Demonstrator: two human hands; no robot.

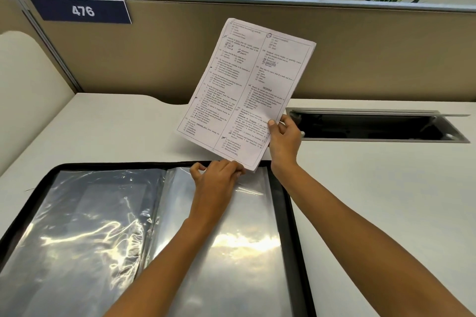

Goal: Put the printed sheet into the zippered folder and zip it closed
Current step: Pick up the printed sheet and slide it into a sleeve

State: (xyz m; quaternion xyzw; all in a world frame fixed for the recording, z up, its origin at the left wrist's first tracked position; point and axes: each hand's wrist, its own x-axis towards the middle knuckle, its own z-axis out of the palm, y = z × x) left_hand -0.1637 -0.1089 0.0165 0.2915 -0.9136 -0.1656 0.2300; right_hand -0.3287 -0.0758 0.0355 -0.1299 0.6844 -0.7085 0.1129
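Note:
A zippered folder (288,203) with a black border lies open flat on the white desk, showing shiny clear plastic sleeves (85,226) on both halves. The printed sheet (244,90), white with two columns of small text, is held upright and tilted above the folder's far edge. My right hand (283,139) grips the sheet at its lower right edge. My left hand (219,175) rests on the top edge of the right-hand sleeve, its fingers pinched at the sleeve's opening, right beside the sheet's bottom corner.
An open cable hatch (373,125) is sunk into the white desk (103,131) to the right behind the folder. A tan partition (167,54) with a blue "476" sign (82,11) closes the back. Plants stand behind it.

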